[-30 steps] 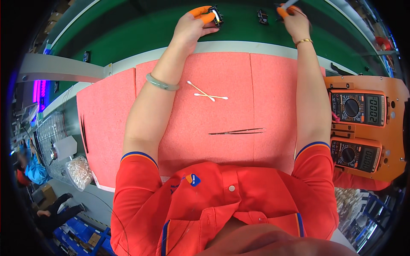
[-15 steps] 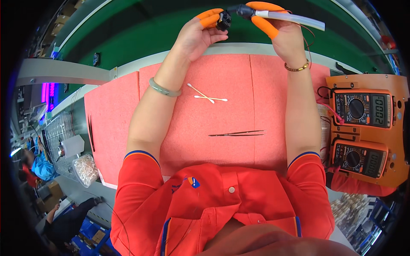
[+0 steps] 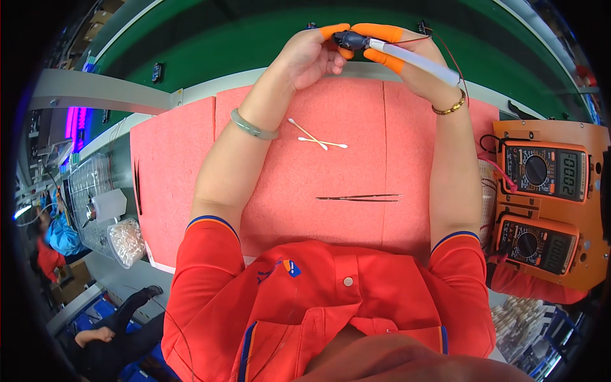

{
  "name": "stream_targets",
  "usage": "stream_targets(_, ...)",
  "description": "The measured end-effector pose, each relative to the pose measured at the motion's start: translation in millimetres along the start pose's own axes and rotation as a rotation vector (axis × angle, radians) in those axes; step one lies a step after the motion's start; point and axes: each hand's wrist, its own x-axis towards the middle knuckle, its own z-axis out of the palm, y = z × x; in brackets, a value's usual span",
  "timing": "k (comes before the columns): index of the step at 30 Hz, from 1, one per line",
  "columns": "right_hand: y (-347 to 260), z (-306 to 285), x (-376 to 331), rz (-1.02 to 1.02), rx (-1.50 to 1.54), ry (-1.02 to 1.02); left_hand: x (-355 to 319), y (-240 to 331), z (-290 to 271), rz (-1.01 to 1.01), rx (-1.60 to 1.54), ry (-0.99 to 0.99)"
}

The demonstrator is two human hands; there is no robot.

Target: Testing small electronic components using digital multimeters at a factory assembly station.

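At the far side of the pink mat, my two hands meet over the edge of the green surface, orange finger cots on their fingertips. My left hand (image 3: 309, 60) pinches a small black part (image 3: 344, 39), mostly covered by the fingers. My right hand (image 3: 414, 70) grips a black-headed tool (image 3: 358, 42) with a translucent white tube (image 3: 420, 62) slanting back across the palm. The tool's head touches or overlaps the black part; where one ends is hidden. A thin red wire (image 3: 449, 52) loops beside my right hand.
On the pink mat (image 3: 286, 197) lie crossed cotton swabs (image 3: 315, 137) and dark tweezers (image 3: 358, 198); another pair (image 3: 137, 188) is at its left edge. Two orange multimeters (image 3: 541, 170) stand right. A bag of swabs (image 3: 126, 242) sits left. Small black parts (image 3: 157, 72) dot the green surface (image 3: 254, 44).
My hands have come together: the tool's head, apart from the black part before, is now against it. The tube tilts further down to the right. The whole view has shifted slightly.
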Motion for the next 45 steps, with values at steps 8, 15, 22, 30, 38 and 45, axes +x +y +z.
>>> stream_targets(8,10,-4,-11,0.208,0.372,-0.066,1,-2,-5,-0.231,-0.120,-0.246)
stream_targets(15,9,-2,-11,0.179,0.368,-0.036,-5,-1,7,-0.132,0.037,-0.107)
stream_targets(22,44,-1,-10,0.339,0.761,0.283,14,5,-21,0.788,1.594,0.275)
stream_targets(30,40,14,-7,0.455,1.192,0.529,18,6,-21,0.591,1.845,0.222)
stream_targets(38,36,11,-12,0.443,1.192,0.622,13,-5,2,0.291,0.072,0.005)
stream_targets(45,28,22,-6,0.428,1.094,0.605,5,-4,-2,0.253,-0.077,-0.096)
